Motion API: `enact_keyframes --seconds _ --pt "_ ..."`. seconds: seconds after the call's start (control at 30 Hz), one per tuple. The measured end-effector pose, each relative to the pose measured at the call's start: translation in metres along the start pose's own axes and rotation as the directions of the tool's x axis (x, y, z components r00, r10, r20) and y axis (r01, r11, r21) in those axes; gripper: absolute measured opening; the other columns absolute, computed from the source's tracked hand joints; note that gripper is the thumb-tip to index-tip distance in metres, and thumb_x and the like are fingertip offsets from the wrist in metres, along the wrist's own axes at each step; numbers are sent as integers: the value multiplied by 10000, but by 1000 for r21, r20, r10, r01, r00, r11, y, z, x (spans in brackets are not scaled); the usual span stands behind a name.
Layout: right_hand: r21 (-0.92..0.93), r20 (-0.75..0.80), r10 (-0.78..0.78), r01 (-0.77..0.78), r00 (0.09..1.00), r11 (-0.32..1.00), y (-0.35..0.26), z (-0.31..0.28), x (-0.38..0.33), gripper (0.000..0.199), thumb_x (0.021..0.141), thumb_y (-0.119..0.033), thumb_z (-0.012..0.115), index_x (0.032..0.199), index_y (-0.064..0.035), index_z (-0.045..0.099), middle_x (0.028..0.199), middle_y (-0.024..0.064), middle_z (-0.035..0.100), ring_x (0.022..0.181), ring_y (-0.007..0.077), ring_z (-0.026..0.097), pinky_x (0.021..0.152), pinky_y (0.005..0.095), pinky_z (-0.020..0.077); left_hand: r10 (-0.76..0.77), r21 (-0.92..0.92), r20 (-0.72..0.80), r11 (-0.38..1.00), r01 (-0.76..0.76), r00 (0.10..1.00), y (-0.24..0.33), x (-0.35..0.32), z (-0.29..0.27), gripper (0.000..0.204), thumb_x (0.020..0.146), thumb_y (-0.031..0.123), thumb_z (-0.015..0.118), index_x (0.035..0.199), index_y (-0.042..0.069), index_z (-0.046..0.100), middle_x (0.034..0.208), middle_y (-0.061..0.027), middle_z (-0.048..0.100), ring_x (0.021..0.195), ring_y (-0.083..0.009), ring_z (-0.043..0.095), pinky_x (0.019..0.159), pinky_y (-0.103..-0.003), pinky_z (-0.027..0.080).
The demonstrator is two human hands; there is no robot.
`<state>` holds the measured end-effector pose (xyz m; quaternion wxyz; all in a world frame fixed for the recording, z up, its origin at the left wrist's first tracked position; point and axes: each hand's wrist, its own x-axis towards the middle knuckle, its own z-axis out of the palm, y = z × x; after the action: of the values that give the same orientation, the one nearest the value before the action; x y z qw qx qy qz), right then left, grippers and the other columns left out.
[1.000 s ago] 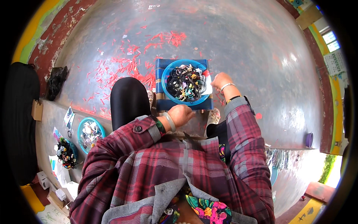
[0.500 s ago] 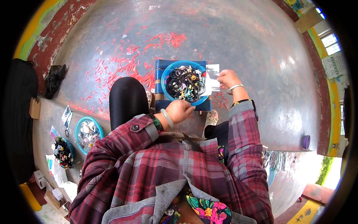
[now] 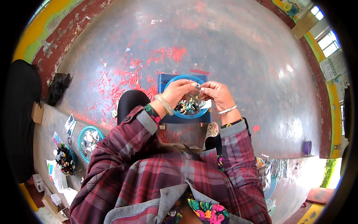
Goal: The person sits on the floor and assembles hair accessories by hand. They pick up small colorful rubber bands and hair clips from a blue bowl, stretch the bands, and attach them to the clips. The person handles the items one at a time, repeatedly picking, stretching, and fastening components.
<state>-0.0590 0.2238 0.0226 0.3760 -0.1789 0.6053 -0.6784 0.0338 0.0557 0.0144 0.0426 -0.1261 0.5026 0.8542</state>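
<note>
the fingers [image 3: 198, 88] of both hands met over the blue bowl [image 3: 185, 110], pinched narrow on one small clear packet [image 3: 194, 98], its lower part hanging toward the bowl. the left hand [image 3: 178, 92] gripped its top edge from one side, the right hand [image 3: 216, 93] from the other. as a judgement, this went best with the grip kept at the very top edge and the packet held over the bowl, so anything that slipped would drop back among the small coloured pieces. the bowl sat on one dark blue box [image 3: 168, 80] on the grey floor [image 3: 238, 56]. two more blue bowls [image 3: 88, 140] stood on the bench to the left, one full of dark pieces. red scraps [image 3: 126, 78] littered the floor, too many to count. one purple cup [image 3: 307, 147] stood well apart at the right.
</note>
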Motion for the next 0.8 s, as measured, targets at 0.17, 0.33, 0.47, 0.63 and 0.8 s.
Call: enact_keyframes --seconds 0.17,0.33,0.47,0.63,0.8 --pt "-167 -176 -151 122 973 978 -20 -1 13 157 810 -118 611 923 -8 614 745 49 638 650 117 610 607 219 461 146 119 -25 983 -142 989 11 25 -4 214 888 167 536 973 -14 612 891 -66 646 784 -132 619 688 -245 492" --pt "-604 19 -930 745 368 283 -75 47 -46 223 884 -177 486 1010 -1 539 1022 107 557 895 177 530 753 304 421 117 13 -252 993 -117 961 -15 34 -33 216 871 221 549 858 20 629 779 -44 627 683 -118 562 614 -260 449" --pt "-93 467 -877 980 -111 -174 -108 75 -110 219 885 -194 456 971 -2 517 995 102 530 904 211 505 769 333 401 95 73 -166 994 -84 982 -20 41 -23 208 874 198 540 845 10 623 773 -43 623 687 -109 571 592 -237 440" --pt "-21 402 -869 946 -289 -325 -116 127 -125 214 884 -192 458 965 -4 520 983 98 532 892 207 506 763 329 402 190 164 -134 972 -168 973 -29 42 -22 220 864 188 545 795 -4 628 708 -40 612 632 -101 562 543 -227 425" --pt "34 345 -883 945 -318 -326 -115 144 -125 210 884 -191 459 959 -6 522 972 95 535 881 204 508 757 324 403 146 218 -132 969 -115 980 -28 39 -20 210 851 159 536 758 -11 618 696 -39 599 620 -109 544 565 -248 433"
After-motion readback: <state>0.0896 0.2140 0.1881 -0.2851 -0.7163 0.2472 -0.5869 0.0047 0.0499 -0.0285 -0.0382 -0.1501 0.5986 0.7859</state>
